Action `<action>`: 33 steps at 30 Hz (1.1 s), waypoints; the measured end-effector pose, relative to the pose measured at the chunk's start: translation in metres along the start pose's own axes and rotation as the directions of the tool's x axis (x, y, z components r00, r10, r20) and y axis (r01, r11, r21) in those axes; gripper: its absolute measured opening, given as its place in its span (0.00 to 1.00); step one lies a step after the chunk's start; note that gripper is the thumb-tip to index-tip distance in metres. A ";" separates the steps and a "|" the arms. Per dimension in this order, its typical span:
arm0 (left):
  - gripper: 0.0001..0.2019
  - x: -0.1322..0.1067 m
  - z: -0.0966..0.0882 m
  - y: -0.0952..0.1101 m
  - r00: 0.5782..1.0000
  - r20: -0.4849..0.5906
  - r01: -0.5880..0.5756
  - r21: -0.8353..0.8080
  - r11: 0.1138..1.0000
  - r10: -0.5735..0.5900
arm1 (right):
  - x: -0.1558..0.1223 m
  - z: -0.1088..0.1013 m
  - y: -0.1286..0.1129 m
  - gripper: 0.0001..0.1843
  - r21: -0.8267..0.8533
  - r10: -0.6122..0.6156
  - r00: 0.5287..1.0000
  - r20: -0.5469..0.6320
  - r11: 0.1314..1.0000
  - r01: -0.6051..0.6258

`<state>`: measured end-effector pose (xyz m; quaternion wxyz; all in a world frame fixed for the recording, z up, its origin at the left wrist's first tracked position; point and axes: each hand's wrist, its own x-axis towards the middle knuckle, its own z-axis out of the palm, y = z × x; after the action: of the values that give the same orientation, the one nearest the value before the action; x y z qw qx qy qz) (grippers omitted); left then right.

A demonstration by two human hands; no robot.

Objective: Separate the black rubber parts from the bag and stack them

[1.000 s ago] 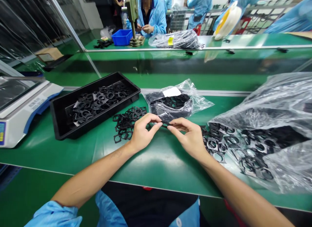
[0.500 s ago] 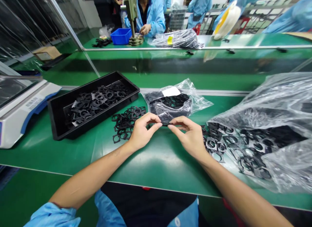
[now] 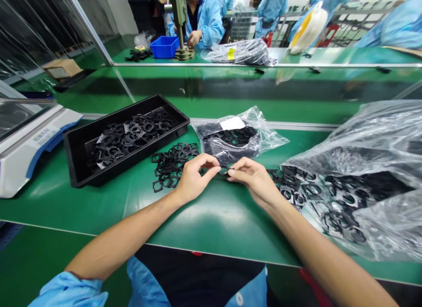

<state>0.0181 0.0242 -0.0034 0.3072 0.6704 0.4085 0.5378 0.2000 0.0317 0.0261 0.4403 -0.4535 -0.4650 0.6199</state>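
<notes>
My left hand (image 3: 194,177) and my right hand (image 3: 252,180) meet over the green table (image 3: 211,219), each pinching one end of a small black plastic part (image 3: 223,168) held between them. Just left of my left hand lies a loose pile of black ring-shaped parts (image 3: 169,164). Behind my hands rests a small clear bag of black parts (image 3: 235,137) with a white label. To the right of my right hand, more black parts (image 3: 296,188) spill from a large clear bag (image 3: 369,166).
A black tray (image 3: 79,166) with several black parts stands at the left, beside a white and blue scale (image 3: 29,135). Across the conveyor, a person in a blue coat works at a press (image 3: 180,25) near a blue bin (image 3: 165,46).
My right hand has turned slightly, its fingers lower and closer to the table. The pinch on the small part holds. The view has shifted a little.
</notes>
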 end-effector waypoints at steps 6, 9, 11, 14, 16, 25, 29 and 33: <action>0.08 0.001 -0.004 0.005 0.989 0.046 -0.141 0.046 0.989 0.139 | -0.001 -0.001 -0.005 0.17 0.090 0.076 0.997 -0.020 0.993 -0.074; 0.07 0.002 -0.005 0.005 0.978 0.047 -0.209 0.103 0.973 0.205 | 0.000 -0.002 -0.004 0.21 0.062 0.076 0.997 -0.009 0.995 -0.075; 0.04 0.003 -0.006 0.004 0.974 0.018 -0.226 0.150 0.963 0.226 | 0.000 -0.002 -0.001 0.20 -0.010 0.031 0.999 -0.011 0.999 -0.031; 0.03 0.004 -0.007 0.003 0.978 -0.005 -0.205 0.171 0.964 0.209 | -0.002 -0.002 0.001 0.14 -0.205 -0.171 0.984 -0.052 0.966 0.158; 0.04 0.005 -0.008 0.003 0.984 0.000 -0.177 0.172 0.969 0.179 | -0.004 0.000 0.002 0.09 -0.338 -0.330 0.943 -0.050 0.893 0.295; 0.03 0.003 -0.007 0.005 0.988 0.004 -0.150 0.171 0.974 0.152 | -0.010 0.003 0.004 0.02 -0.504 -0.478 0.877 0.053 0.745 0.437; 0.04 0.004 -0.009 0.009 0.984 0.032 -0.180 0.186 0.966 0.178 | -0.009 0.000 0.003 0.02 -0.534 -0.500 0.861 0.090 0.706 0.466; 0.04 0.005 -0.009 0.009 0.985 0.049 -0.169 0.166 0.971 0.163 | -0.009 0.000 0.001 0.02 -0.540 -0.503 0.859 0.097 0.698 0.470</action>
<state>0.0119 0.0237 0.0087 0.2098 0.7353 0.3899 0.5131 0.2021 0.0225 0.0263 0.4534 -0.4382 -0.7120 0.3089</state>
